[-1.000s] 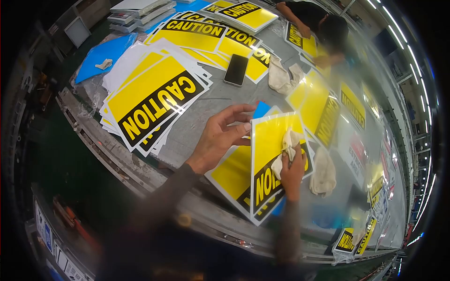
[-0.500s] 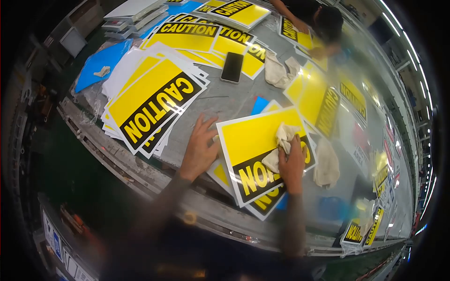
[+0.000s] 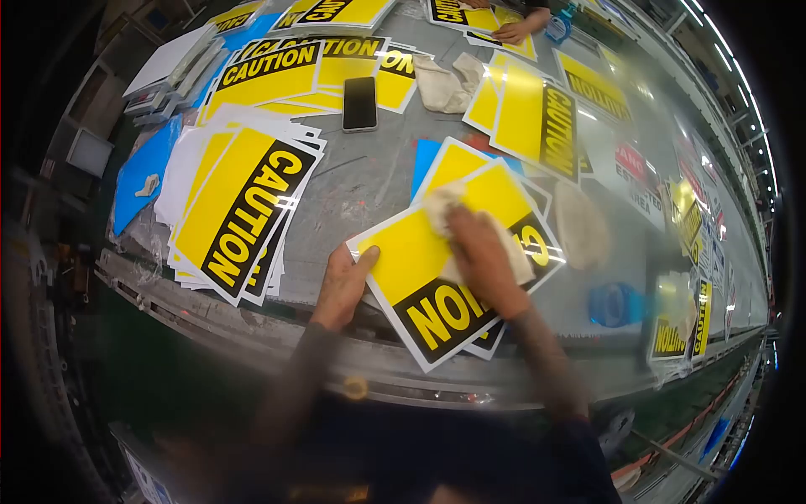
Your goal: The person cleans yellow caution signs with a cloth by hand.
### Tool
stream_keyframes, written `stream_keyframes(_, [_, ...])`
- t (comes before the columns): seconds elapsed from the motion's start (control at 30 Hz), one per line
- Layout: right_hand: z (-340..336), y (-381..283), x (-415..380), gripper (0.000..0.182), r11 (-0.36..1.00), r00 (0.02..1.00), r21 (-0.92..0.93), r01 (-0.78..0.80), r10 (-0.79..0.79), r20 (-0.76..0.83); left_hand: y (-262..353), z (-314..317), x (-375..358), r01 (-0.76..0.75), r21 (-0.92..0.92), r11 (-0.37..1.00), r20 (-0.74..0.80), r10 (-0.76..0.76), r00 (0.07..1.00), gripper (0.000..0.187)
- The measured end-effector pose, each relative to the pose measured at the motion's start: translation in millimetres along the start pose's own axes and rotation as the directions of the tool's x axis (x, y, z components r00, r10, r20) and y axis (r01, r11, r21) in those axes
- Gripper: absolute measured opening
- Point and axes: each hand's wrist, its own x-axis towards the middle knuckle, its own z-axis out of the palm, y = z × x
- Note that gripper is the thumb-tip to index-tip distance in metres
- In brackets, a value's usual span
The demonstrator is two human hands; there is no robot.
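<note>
A yellow and black caution sign [image 3: 399, 262] lies tilted in front of me on top of other signs. My left hand [image 3: 341, 284] is closed on its left corner, thumb on the face. My right hand [image 3: 482, 252] presses a crumpled whitish cloth [image 3: 439, 208] onto the yellow part, with its fingers partly hidden and blurred. Part of the cloth hangs out beside the hand over the black lettering band. Beneath, another yellow sign [image 3: 453, 165] sticks out at the top, next to a blue sheet [image 3: 426, 160].
To the left lies a stack of caution signs [image 3: 243, 197]. A phone [image 3: 360, 102] and a pale glove-like cloth [image 3: 441, 86] are farther back. More signs [image 3: 537, 118] lie to the right, near a blue bottle [image 3: 615, 304]. Another person's hand [image 3: 510, 32] touches signs at the back.
My left hand has gone from hovering open beside the sign to holding its left corner. My right hand has slid the cloth up and left across the yellow area. The camera view has shifted.
</note>
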Motion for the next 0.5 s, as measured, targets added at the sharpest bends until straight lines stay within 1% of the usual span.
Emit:
stream_keyframes(0.03, [12,-25,9,0.047,0.998,0.994,0.051,0.028,-0.033,0.102,3,-2,0,0.024,-0.053,0.998,0.049,-0.021,0.999,0.039])
stream_keyframes(0.07, [25,-56,14,0.045,0.986,0.987,0.057,0.159,-0.161,0.016,6,-4,-2,0.052,-0.107,0.993,0.094,-0.042,0.995,0.040])
stream_keyframes(0.1, [35,-76,14,0.042,0.956,0.956,0.054,0.289,-0.285,-0.070,9,-4,-5,0.088,-0.137,0.987,0.105,-0.074,0.992,0.040])
stream_keyframes(0.13, [43,-71,16,0.040,0.949,0.946,-0.062,0.309,-0.313,-0.082,14,-4,-8,0.123,-0.166,0.978,0.114,-0.105,0.988,0.040])
stream_keyframes(0.17, [44,-48,24,0.039,0.956,0.957,-0.044,0.289,-0.289,0.008,16,-5,-9,0.159,-0.195,0.968,0.124,-0.137,0.983,0.040])
stream_keyframes(0.2, [30,-35,35,0.039,0.980,0.985,-0.107,0.168,-0.172,-0.022,13,-4,-9,0.134,-0.205,0.970,0.120,-0.111,0.987,0.040])
stream_keyframes(0.23, [20,-29,42,0.039,0.984,0.997,-0.170,0.047,-0.058,-0.058,14,-4,-11,0.137,-0.177,0.975,0.114,-0.118,0.986,0.040])
stream_keyframes(0.3, [33,-35,41,0.039,0.976,0.981,-0.136,0.170,-0.181,-0.075,18,-2,-11,0.133,-0.130,0.983,0.100,-0.121,0.988,0.042])
stream_keyframes(0.37, [52,-49,30,0.040,0.958,0.956,-0.104,0.266,-0.276,-0.103,18,-4,-10,0.146,-0.159,0.977,0.121,-0.127,0.984,0.041])
stream_keyframes(0.4, [41,-70,29,0.039,0.970,0.971,-0.100,0.222,-0.229,-0.066,20,-4,-9,0.154,-0.174,0.973,0.133,-0.131,0.982,0.041])
stream_keyframes(0.5, [33,-50,36,0.036,0.987,0.992,-0.142,0.070,-0.083,-0.092,19,-4,-11,0.174,-0.195,0.965,0.136,-0.149,0.980,0.042])
